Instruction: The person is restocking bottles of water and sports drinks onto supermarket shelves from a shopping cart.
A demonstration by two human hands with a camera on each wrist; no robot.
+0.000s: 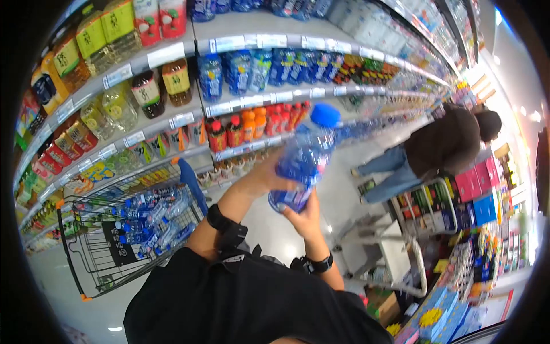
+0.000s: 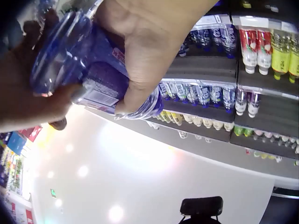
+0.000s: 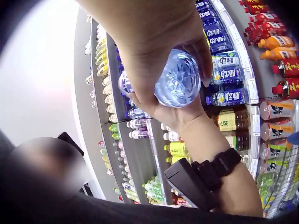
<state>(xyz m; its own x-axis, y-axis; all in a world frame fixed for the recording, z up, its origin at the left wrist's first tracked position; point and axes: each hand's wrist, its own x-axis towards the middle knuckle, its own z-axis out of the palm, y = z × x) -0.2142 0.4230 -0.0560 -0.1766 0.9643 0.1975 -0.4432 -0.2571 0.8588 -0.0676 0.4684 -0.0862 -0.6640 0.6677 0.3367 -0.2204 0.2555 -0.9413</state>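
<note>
From my end I see both forearms stretched forward from a black top, angled inward so the hands meet in front of the chest. The left hand (image 1: 260, 176) reaches across from the cart side, a wide black strap (image 1: 222, 222) on its wrist; the right hand (image 1: 307, 219) comes up from below, with a black watch (image 1: 322, 264) behind it.

Between them I have one large, translucent blue plastic bottle with a blue screw cap (image 1: 303, 163), tilted, cap upward and base toward me, held in the air clear of the shelf. The left fingers curl round its body, and in the left wrist view that thumb bends over the purple-blue label beside the barcode. The right hand grasps the lower end, its thumb lying along the side near the base.

To the left stands a black wire shopping cart with orange corners (image 1: 118, 243), where similar blue-capped bottles (image 1: 154, 221) lie heaped. Ahead run grey shelves of drinks (image 1: 258, 41).
</note>
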